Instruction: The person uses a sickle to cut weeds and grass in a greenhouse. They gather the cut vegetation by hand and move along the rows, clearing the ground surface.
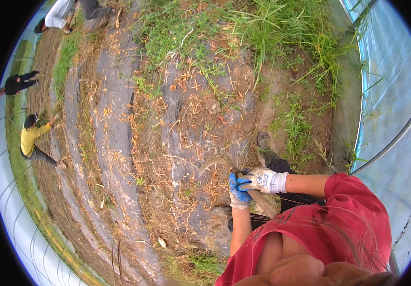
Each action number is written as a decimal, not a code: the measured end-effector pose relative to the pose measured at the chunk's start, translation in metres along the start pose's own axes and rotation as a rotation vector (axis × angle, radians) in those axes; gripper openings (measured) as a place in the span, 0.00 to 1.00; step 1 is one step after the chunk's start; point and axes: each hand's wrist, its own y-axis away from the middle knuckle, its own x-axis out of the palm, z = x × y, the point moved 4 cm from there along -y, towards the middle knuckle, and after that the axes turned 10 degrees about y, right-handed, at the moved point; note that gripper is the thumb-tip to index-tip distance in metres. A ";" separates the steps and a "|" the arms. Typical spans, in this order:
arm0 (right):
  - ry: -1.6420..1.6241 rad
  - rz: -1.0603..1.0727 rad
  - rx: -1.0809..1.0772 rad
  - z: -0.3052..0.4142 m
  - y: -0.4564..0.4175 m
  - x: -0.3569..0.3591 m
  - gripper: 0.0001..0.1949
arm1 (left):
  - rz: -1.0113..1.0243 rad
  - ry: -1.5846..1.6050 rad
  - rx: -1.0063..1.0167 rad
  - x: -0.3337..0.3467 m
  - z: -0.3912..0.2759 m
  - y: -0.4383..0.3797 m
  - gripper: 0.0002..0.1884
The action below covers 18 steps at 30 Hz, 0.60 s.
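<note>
My left hand (239, 191), in a white glove with a blue coated palm and fingers, is by the upper part of a wooden handle (264, 203). Close against it, my right hand (259, 180) in a matching muddy glove lies over the same handle. Something dark, perhaps soil or a clump, shows at the fingertips. A curved, mud-coloured sickle blade (213, 163) appears to extend left from the handle's far end, low over the littered ground. The handle's near end points back toward my body. Both hands' palms are hidden.
Black plastic mulch film (114, 143) covers long soil beds, strewn with dry stems. Green weeds (262, 25) grow thickly ahead. A plastic greenhouse wall (391, 71) runs along the right. Several people work at the far left, one in a yellow top (28, 141).
</note>
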 end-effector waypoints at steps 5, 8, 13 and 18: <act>-0.455 -0.326 0.142 -0.059 0.063 -0.051 0.23 | 0.233 -0.292 0.006 0.071 0.022 -0.048 0.26; -0.783 -0.218 0.552 -0.083 0.099 -0.084 0.29 | 0.108 -0.351 0.078 0.099 0.036 -0.069 0.27; -1.185 -0.364 0.702 -0.107 0.118 -0.085 0.31 | 0.271 -0.783 -0.044 0.183 0.093 -0.094 0.17; -1.522 -0.576 1.147 -0.132 0.144 -0.130 0.15 | 0.313 -1.449 0.060 0.242 0.103 -0.120 0.22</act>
